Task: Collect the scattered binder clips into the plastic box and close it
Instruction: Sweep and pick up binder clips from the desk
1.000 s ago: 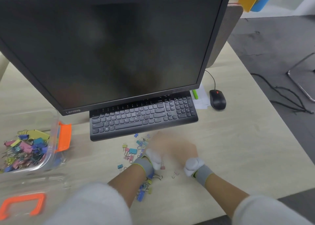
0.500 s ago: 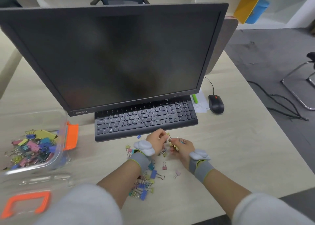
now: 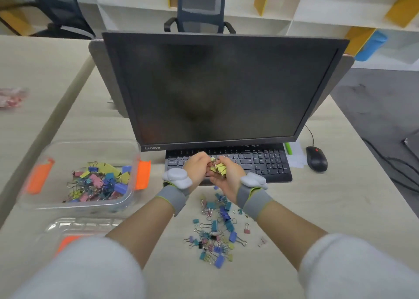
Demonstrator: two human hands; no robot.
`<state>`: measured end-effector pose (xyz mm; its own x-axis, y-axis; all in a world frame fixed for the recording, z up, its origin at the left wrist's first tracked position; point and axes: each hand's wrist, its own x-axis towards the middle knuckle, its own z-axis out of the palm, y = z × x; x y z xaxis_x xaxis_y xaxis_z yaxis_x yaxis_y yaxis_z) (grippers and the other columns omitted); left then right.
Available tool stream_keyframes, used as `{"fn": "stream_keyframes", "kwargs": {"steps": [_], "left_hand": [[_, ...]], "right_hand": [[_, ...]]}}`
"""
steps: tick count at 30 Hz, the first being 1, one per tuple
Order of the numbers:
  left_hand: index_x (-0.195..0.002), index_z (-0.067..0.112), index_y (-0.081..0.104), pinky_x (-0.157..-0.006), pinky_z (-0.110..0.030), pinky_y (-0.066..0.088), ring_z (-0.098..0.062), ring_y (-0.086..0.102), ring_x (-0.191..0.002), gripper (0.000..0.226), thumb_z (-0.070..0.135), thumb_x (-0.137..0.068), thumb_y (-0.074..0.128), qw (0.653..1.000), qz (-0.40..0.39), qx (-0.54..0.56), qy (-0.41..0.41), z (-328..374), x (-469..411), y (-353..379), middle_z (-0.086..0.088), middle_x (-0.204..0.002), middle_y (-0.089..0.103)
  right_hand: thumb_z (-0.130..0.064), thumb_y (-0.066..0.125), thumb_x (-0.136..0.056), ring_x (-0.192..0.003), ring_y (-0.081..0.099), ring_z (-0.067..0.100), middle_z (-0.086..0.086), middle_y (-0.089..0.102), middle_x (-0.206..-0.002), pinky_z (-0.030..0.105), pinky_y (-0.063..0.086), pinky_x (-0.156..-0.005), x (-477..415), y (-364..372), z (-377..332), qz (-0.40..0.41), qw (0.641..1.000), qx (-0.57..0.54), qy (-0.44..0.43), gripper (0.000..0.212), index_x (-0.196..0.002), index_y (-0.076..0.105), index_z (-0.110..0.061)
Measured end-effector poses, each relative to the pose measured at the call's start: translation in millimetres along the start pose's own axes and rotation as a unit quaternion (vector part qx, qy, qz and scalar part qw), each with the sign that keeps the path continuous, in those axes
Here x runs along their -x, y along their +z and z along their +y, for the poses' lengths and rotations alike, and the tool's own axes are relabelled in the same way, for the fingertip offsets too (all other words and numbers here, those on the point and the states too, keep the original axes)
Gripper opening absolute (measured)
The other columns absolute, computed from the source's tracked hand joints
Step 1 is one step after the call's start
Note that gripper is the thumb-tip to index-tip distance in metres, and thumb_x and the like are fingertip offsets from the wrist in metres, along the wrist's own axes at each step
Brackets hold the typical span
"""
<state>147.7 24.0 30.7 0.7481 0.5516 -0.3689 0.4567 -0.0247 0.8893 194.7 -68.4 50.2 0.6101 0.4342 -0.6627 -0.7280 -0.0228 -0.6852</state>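
Note:
My left hand and my right hand are raised together above the keyboard's front edge, cupped around a bunch of yellow binder clips. Below them a scatter of coloured binder clips lies on the desk. The clear plastic box with orange latches stands open at the left, holding many coloured clips. Its clear lid with an orange latch lies in front of the box, partly hidden by my left sleeve.
A black monitor rises behind a black keyboard. A black mouse, a green pen and papers lie to the right. Cables run over the floor past the desk's right edge. Office chairs stand behind.
Both hands have risen from the desk with a bunch of yellow clips held between them. The view has tilted up, showing more of the room.

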Motion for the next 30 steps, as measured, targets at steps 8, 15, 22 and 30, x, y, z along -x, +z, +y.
{"fn": "stream_keyframes", "kwargs": {"steps": [8, 15, 22, 30], "left_hand": [[-0.056, 0.017, 0.042, -0.048, -0.029, 0.026, -0.022, 0.036, -0.047, 0.029, 0.015, -0.085, 0.042, 0.995, 0.094, 0.01, -0.006, -8.4, 0.8, -113.9, -0.005, -0.052, 0.043], [-0.076, 0.011, 0.05, -0.047, -0.026, 0.039, -0.028, 0.053, -0.056, 0.016, 0.016, -0.089, 0.044, 0.992, 0.111, -0.015, -0.058, -44.0, 3.3, -199.6, -0.011, -0.065, 0.054], [-0.09, 0.004, 0.048, -0.078, -0.054, 0.055, -0.047, 0.065, -0.084, 0.016, 0.018, -0.095, 0.043, 0.99, 0.097, 0.034, -0.096, -64.6, -7.4, -222.2, -0.021, -0.084, 0.052], [-0.119, -0.002, 0.049, -0.076, -0.052, 0.056, -0.046, 0.062, -0.099, 0.035, 0.023, -0.1, 0.033, 0.985, 0.066, 0.093, -0.126, -67.3, -14.7, -223.8, -0.023, -0.106, 0.053]], "right_hand": [[-0.021, 0.04, -0.099, -0.05, 0.048, 0.019, 0.013, 0.052, -0.066, 0.026, 0.045, -0.049, -3.8, 120.7, 9.5, -0.049, 0.995, 0.091, 0.003, 0.029, -0.076, 0.049, -0.006], [-0.009, 0.042, -0.095, -0.058, 0.053, 0.02, 0.012, 0.052, -0.072, 0.032, 0.049, -0.057, -8.0, 200.2, 47.1, -0.117, 0.973, 0.198, 0.026, 0.017, -0.08, 0.049, -0.006], [-0.011, 0.043, -0.096, -0.108, 0.058, 0.04, 0.025, 0.059, -0.117, 0.049, 0.051, -0.092, -13.8, 236.8, 60.5, -0.091, 0.951, 0.294, 0.026, 0.031, -0.122, 0.051, 0.004], [-0.032, 0.044, -0.095, -0.124, 0.049, 0.04, 0.024, 0.047, -0.138, 0.052, 0.039, -0.106, -24.0, 247.8, 64.1, -0.09, 0.935, 0.339, 0.054, 0.041, -0.121, 0.049, -0.001]]}}
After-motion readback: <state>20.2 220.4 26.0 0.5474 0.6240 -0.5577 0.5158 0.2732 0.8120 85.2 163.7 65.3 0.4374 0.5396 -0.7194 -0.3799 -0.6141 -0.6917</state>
